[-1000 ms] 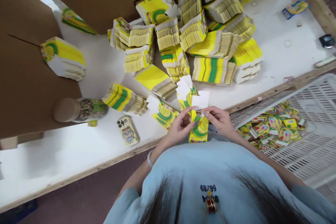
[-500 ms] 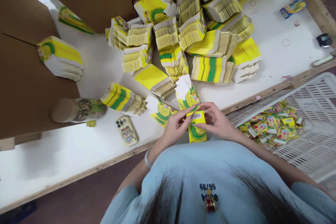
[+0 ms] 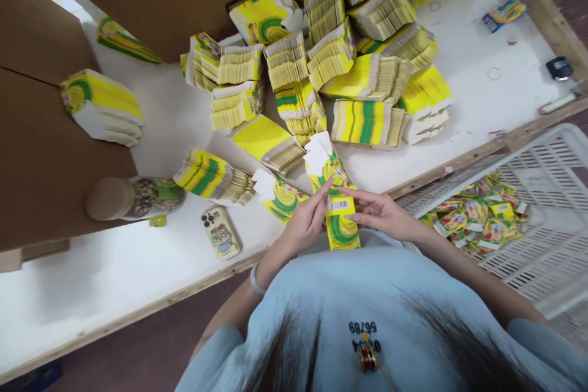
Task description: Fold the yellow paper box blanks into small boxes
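Yellow and green printed card makes up the small carton [image 3: 342, 223] that both hands hold at the near edge of the white tabletop [image 3: 138, 257], just in front of the person's chest. Its barcode panel faces up. The left hand [image 3: 305, 223] has its fingers [image 3: 321, 196] curled round the carton's left side, the forefinger stretched up along that edge. The right hand [image 3: 379, 214] lies flatter, its fingers extended leftward and resting on the barcode end, the thumb seemingly pressed on the carton's face; how tightly it grips is hard to tell from this angle. Just beyond the carton, a flat carton blank [image 3: 324, 162] with white flaps lies touching or nearly touching its far end, and another blank [image 3: 280, 196] lies to the left of it. Farther back sits a large heap of bundled flat blanks [image 3: 358, 73]. A phone [image 3: 221, 233] in a cartoon case lies on the tabletop left of the hands, near a jar [image 3: 133, 196] lying on its side. To the right, a white slatted plastic crate [image 3: 542, 208] holds a scatter of small finished cartons [image 3: 478, 217]. Brown corrugated cardboard sheets [image 3: 46, 153] stand at the left and rear.
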A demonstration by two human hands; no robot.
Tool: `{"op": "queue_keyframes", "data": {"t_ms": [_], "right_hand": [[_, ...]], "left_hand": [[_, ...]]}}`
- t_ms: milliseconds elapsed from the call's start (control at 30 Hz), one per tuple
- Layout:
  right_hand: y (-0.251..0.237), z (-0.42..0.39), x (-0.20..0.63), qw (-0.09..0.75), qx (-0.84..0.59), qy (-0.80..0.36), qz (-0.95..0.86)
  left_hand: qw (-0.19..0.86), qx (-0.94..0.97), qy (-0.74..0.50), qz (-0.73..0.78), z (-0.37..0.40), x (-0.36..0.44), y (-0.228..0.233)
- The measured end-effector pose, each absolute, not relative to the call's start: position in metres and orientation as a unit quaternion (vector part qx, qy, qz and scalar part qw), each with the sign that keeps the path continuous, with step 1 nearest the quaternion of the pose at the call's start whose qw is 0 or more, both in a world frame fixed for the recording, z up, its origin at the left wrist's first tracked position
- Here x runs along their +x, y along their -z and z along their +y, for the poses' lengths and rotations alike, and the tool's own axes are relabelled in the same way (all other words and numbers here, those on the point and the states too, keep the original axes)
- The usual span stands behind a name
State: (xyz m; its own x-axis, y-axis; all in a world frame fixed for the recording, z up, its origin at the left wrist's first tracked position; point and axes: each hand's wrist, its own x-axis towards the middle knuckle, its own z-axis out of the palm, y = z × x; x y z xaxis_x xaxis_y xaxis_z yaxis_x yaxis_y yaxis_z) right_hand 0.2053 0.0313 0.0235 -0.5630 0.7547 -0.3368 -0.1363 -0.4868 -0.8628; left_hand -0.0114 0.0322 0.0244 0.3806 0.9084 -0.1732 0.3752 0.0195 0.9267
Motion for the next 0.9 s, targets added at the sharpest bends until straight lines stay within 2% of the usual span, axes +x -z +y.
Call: {"op": "queue_keyframes", "data": {"t_ms": [100, 167, 267, 333, 400, 433, 500, 600, 733, 900], "right_hand": [[-0.027, 0.033, 0.241, 0.302, -0.455, -0.714, -0.438], [-0.03, 0.029, 0.291, 0.269, -0.562, -0.606, -0.495], [-0.037, 0.017, 0.376, 0.067, -0.726, -0.354, -0.585], [-0.042, 0.009, 0.41, -0.055, -0.785, -0.201, -0.583], [-0.045, 0.007, 0.414, -0.105, -0.798, -0.131, -0.579], [-0.045, 0.01, 0.406, -0.098, -0.793, -0.125, -0.588], [-0.043, 0.02, 0.373, -0.033, -0.769, -0.136, -0.624], [-0.036, 0.041, 0.305, 0.133, -0.707, -0.174, -0.673], [-0.024, 0.062, 0.216, 0.354, -0.556, -0.207, -0.723], [-0.016, 0.063, 0.156, 0.467, -0.501, -0.257, -0.682]], "left_hand": [[0.442, 0.625, -0.244, 0.595, 0.053, -0.018, -0.02], [0.36, 0.603, -0.222, 0.677, 0.072, -0.02, -0.011], [0.29, 0.598, -0.184, 0.724, 0.095, -0.017, 0.007], [0.269, 0.606, -0.189, 0.724, 0.106, -0.013, 0.02], [0.265, 0.617, -0.221, 0.708, 0.113, -0.011, 0.03], [0.274, 0.623, -0.244, 0.691, 0.115, -0.012, 0.034], [0.306, 0.632, -0.298, 0.647, 0.117, -0.016, 0.039], [0.363, 0.624, -0.388, 0.572, 0.114, -0.023, 0.032], [0.402, 0.596, -0.5, 0.484, 0.098, -0.017, 0.001], [0.36, 0.563, -0.605, 0.433, 0.075, 0.006, -0.031]]}}
